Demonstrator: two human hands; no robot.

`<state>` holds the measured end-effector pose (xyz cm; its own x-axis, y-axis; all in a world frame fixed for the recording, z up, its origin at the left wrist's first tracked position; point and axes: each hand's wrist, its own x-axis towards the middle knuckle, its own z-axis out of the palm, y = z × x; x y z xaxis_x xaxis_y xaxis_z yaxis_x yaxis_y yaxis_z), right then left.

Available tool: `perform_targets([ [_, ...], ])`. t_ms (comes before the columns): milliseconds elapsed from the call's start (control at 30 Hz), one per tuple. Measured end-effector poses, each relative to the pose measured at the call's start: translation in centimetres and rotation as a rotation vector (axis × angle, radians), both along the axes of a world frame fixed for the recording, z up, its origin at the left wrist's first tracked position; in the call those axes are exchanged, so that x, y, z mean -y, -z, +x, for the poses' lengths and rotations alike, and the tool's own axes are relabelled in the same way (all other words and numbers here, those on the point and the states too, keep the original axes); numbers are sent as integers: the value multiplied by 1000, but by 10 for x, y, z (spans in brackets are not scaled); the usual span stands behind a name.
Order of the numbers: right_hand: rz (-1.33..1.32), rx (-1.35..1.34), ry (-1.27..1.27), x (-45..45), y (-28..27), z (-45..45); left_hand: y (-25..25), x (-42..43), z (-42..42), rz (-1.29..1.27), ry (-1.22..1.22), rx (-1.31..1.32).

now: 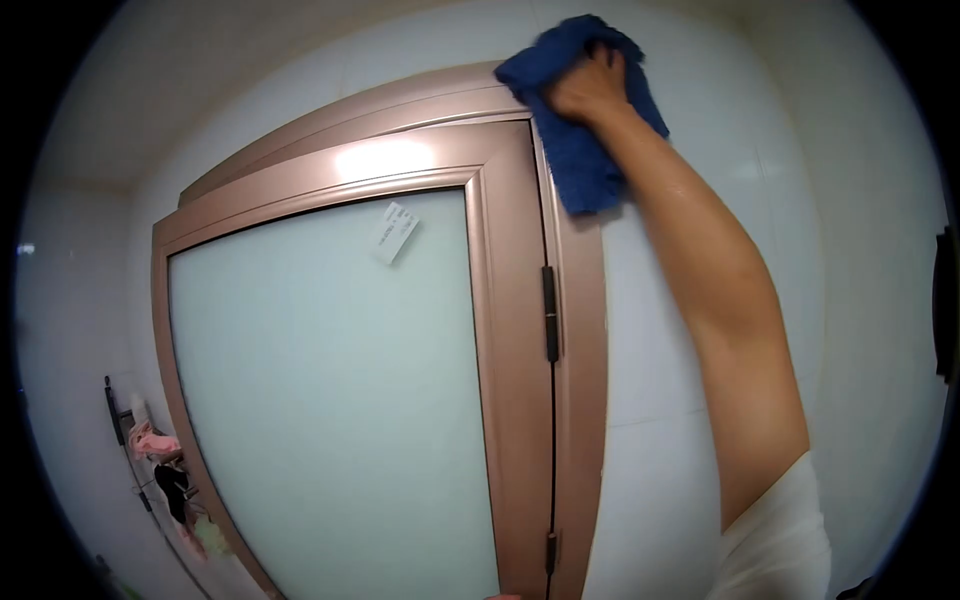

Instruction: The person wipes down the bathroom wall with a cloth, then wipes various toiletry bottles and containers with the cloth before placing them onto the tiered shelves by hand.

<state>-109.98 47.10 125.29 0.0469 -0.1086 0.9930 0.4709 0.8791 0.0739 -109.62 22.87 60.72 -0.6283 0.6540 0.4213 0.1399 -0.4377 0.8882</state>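
My right hand (592, 85) presses a blue cloth (583, 165) against the upper right corner of the brown metallic door frame (580, 400) and the tiled wall beside it. The right arm is stretched up, and part of the cloth hangs below the hand. Below the cloth is the door (510, 320), with a frosted glass panel (330, 400) and a white label (396, 232) stuck near its top. At the bottom edge, only a sliver of what looks like my left hand (505, 597) shows by the door; its fingers are hidden.
Black hinges (549, 315) run down the right side of the door. On the left, a dark pole (140, 490) stands by hanging pink, black and green items (170, 480). Pale tiled wall (655, 340) lies right of the frame. A dark object (944, 305) sits at the far right edge.
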Motion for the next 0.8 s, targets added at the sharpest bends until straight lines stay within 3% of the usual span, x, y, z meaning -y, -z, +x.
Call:
perform_targets([
  [33, 57, -8, -61, 1, -7, -5, -18, -6, -1, 3, 3, -34],
  [67, 10, 107, -1, 3, -10, 4, -36, -12, -2, -33, -80, -261],
  [167, 235, 74, 19, -38, -11, 22, -92, -45, -5, -69, -252, -870],
  [300, -19, 65, 189, -135, -25, 88, -132, -93, 1, -24, -292, -1303],
  [367, -20, -9, 163, -213, -33, 115, -148, -111, 7, -45, -310, -1399],
  [433, -30, 24, 107, -230, -40, 107, -159, -128, 7, -63, -390, -1457],
  [500, -98, 85, 40, -204, -43, 71, -165, -150, 6, -101, -520, -1498],
  [600, 144, 267, 57, -59, 40, 50, -169, -176, 8, -218, -777, -1521],
  [667, 387, 247, -227, -91, 41, 55, -169, -192, 14, -314, -907, -1599],
  [700, -20, 454, -27, -88, 41, 82, -172, -192, 14, -319, -936, -1605],
  [733, 225, 161, -247, -137, 33, 73, -170, -189, 12, -337, -961, -1609],
  [800, 256, 236, -459, -202, 25, 130, -176, -190, 17, -274, -986, -1610],
])
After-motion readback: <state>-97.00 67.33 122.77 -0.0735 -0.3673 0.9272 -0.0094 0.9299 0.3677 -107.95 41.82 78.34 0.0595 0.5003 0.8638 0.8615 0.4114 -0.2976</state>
